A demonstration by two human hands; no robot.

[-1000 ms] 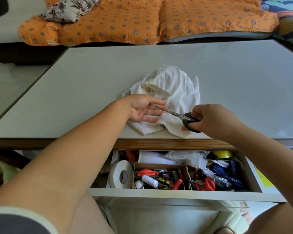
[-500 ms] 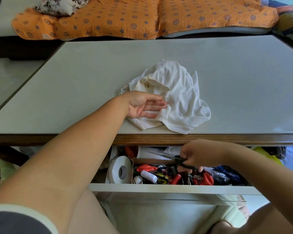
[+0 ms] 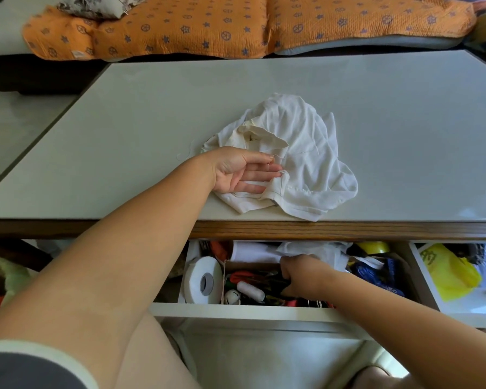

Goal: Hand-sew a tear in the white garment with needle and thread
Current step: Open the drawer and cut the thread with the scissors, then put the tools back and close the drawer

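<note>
The crumpled white garment [image 3: 306,153] lies on the table [image 3: 404,122] near its front edge. My left hand [image 3: 242,172] rests on the garment's left side, palm turned up, fingers straight. Its thumb and forefinger pinch a thin white thread [image 3: 278,157] that runs to the fabric; I cannot make out a needle. My right hand [image 3: 303,273] is down in the open drawer [image 3: 236,310], fingers curled over the black scissors [image 3: 284,286], which are mostly hidden under it.
The drawer holds a white tape roll [image 3: 202,279], a white thread spool [image 3: 250,290], a cardboard box of tools and plastic bags. A yellow bag [image 3: 446,270] lies to the right. An orange quilt [image 3: 208,26] lies beyond the table's far edge.
My right hand has left the garment with the scissors and gone down into the drawer. My left hand has stayed on the garment.
</note>
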